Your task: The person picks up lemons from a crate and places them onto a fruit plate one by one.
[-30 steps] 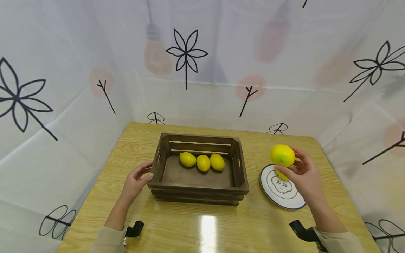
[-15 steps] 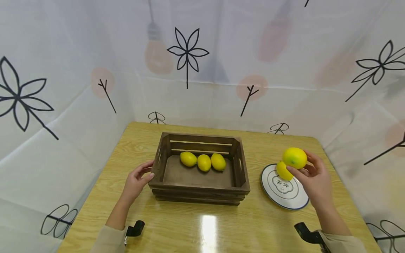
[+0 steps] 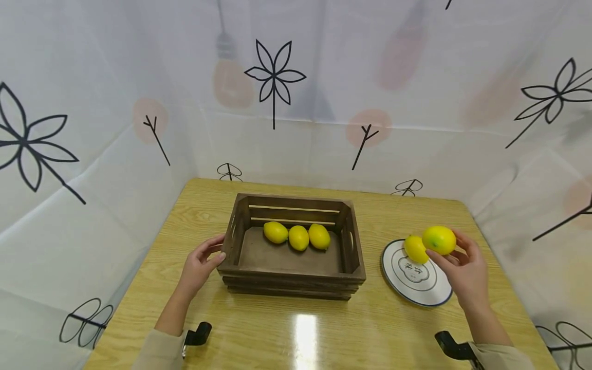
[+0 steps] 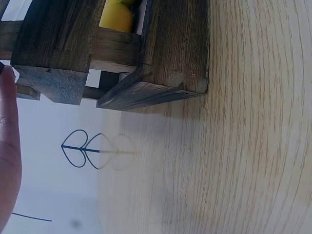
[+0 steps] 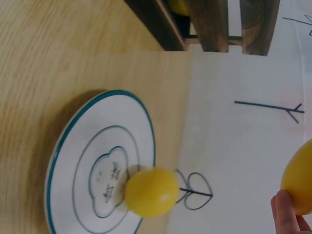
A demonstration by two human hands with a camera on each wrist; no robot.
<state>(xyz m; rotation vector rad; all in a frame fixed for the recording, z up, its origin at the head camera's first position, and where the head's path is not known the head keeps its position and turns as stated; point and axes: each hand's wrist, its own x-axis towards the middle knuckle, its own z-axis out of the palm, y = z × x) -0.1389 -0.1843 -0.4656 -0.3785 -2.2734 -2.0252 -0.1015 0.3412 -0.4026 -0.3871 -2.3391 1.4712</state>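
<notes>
My right hand (image 3: 467,272) holds a yellow lemon (image 3: 439,240) between thumb and fingers, raised over the back right of a white plate (image 3: 435,288) with a blue rim. In the right wrist view the held lemon (image 5: 300,180) shows only partly at the right edge. Another lemon (image 3: 415,250) lies on the back of the plate, overlapped by the held one in the head view. On the left, my left hand (image 3: 198,267) grips the left end of a brown wooden crate (image 3: 287,280), its thumb at the rim. Inside the crate, 3 lemons (image 3: 298,238) lie in a row near the back slats.
The wooden table (image 3: 259,329) carries the crate in the middle and the plate to its right. White patterned cloth (image 3: 314,144) hangs behind the table and on both sides. Black wrist mounts (image 3: 199,334) stick out inward from both sleeves.
My right hand has moved right and somewhat lower with its lemon, uncovering more of the lemon on the plate. The left hand and crate have stayed put.
</notes>
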